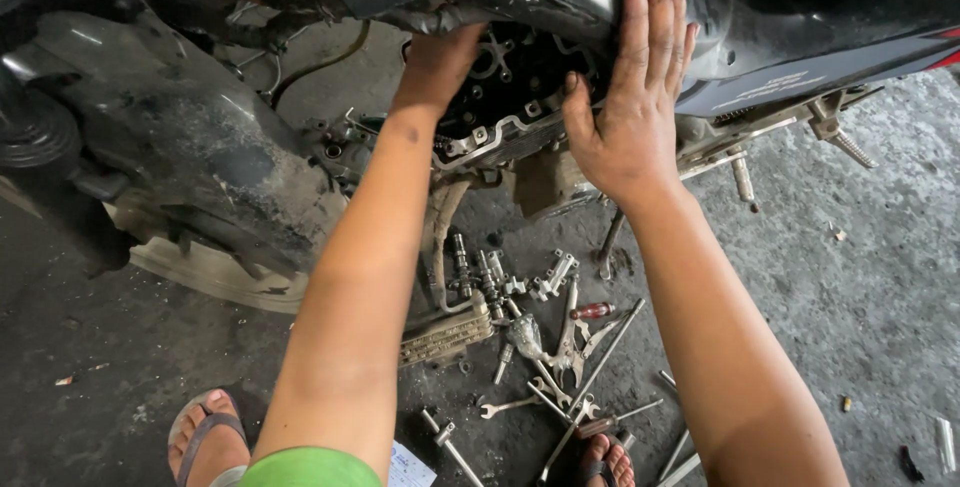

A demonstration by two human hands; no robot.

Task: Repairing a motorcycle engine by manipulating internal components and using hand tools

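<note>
- Head view, only one cam so that's all there is: left hand [440, 62] is reached up into the open engine cavity of the black motorcycle body [760, 37]. Fingers are hidden behind the bodywork, so can't tell what it's got hold of or how far it's closed.
- Right hand [630, 97] lies flat and spread on the black plastic side panel, thumb hooked at the cavity edge. Holding nothing, just bracing.
- The grey metal engine head with bolt holes [500, 117] sits just below/between the hands.
- Risk imo: working blind in there, knuckles could catch on sharp casting edges, or a small part could slip out and drop.
- Below on the stained concrete floor [850, 327] there's a scatter of steel wrenches and loose parts [540, 337], right by the sandalled foot [205, 437]. A dropped piece gets lost in that pile fast, and it's easy to step on sth.
</note>
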